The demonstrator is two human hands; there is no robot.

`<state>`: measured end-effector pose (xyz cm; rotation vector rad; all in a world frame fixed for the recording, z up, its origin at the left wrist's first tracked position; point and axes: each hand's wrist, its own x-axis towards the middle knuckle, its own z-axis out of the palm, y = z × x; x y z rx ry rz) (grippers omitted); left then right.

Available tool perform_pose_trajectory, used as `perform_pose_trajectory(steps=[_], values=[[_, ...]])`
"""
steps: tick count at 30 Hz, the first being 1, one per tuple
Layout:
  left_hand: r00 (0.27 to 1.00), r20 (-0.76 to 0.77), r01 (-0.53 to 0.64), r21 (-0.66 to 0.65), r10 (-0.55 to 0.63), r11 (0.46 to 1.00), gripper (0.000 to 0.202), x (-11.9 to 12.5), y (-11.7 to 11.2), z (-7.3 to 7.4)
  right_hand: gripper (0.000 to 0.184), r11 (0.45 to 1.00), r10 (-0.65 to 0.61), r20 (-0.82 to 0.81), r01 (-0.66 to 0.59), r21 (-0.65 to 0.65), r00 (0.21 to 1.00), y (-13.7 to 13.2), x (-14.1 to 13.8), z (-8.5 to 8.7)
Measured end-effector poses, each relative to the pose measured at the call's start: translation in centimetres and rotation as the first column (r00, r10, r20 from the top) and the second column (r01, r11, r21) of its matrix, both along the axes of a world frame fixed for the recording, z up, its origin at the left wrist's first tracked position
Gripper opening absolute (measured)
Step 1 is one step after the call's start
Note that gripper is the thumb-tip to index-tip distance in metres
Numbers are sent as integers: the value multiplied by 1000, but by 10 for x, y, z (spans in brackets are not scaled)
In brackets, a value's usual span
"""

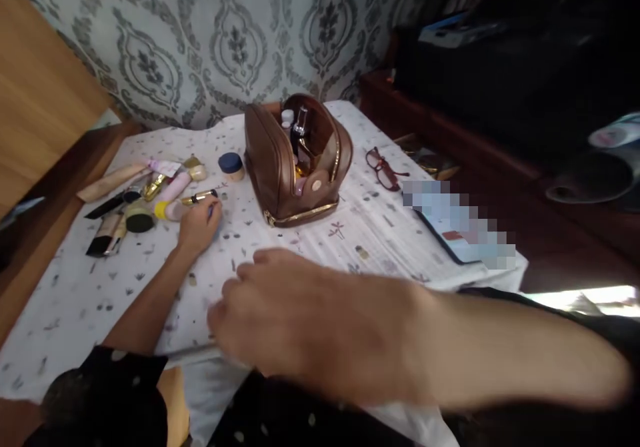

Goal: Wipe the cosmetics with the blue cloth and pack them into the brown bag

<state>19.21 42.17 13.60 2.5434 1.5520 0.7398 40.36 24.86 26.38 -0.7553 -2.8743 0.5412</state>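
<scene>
My left hand [198,225] rests on the patterned cloth with its fingers curled. A gold and black cosmetic tube [201,197] lies right at its fingertips, and a small blue spot shows between the fingers; what they grip I cannot make out. My right hand [285,310], smeared by motion, reaches across the near side of the table with knuckles up. Its fingertips and anything under them are hidden. Beyond the hands stands a brown cosmetic bag [280,167], unzipped, with bottles [300,123] inside. To its left sits a small jar with a dark blue lid [231,163].
Several cosmetic tubes and bottles lie at the left, among them a yellow-capped pink tube [167,209] and an olive-lidded jar [139,219]. Right of the bag are eyeglasses [384,169] and a partly blurred-out phone [455,227]. A patterned wall [240,40] stands behind the table.
</scene>
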Motion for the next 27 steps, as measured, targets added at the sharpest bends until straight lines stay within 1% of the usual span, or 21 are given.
perform_pose_trajectory(steps=[2, 3, 5, 7, 10, 12, 14, 16, 19, 21, 23, 25, 27], values=[[1000, 23, -3, 9, 3, 1000, 29, -1, 0, 0, 28, 999, -28, 52, 26, 25, 998, 17, -2, -9], [999, 34, -6, 19, 5, 1000, 28, -1, 1, 0, 28, 997, -70, 84, 67, 36, 994, 26, -3, -17], [999, 44, -10, 40, 8, 999, 26, -2, 4, -1, 22, 986, -164, 36, 163, 17, 986, 37, -4, -34], [999, 32, -3, 45, 2, 999, 25, -2, 6, -2, 20, 976, -212, -44, 210, -52, 976, 40, -6, -50], [1000, 14, -6, 51, 5, 999, 26, -2, 6, -2, 19, 969, -194, -120, 171, -178, 974, 29, -10, -66], [1000, 10, -13, 57, 13, 998, 26, -1, 3, -1, 20, 965, -156, -125, 124, -231, 980, 21, -12, -72], [1000, -4, -7, 59, 7, 998, 27, -1, 0, 0, 20, 964, -127, -109, 96, -249, 986, 20, -14, -75], [999, -49, 15, 59, -12, 998, 29, 0, -3, 0, 19, 965, -128, -114, 97, -243, 985, 28, -16, -77], [993, -118, 35, 54, -28, 998, 28, 0, -7, 0, 15, 952, -195, -200, 136, -274, 960, 51, -23, -77], [989, -149, 29, 48, -22, 998, 27, 0, -8, -1, 12, 922, -259, -274, 153, -355, 926, 70, -32, -81], [984, -176, 7, 46, 2, 999, 27, -2, -8, -2, 11, 872, -337, -347, 152, -465, 875, 88, -43, -91], [982, -187, -13, 64, 25, 998, 27, -5, -6, -3, 11, 815, -438, -435, 143, -561, 787, 103, -53, -106], [983, -177, -20, 116, 40, 993, 26, -9, -4, -2, 12, 761, -541, -513, 128, -636, 667, 113, -59, -123]])
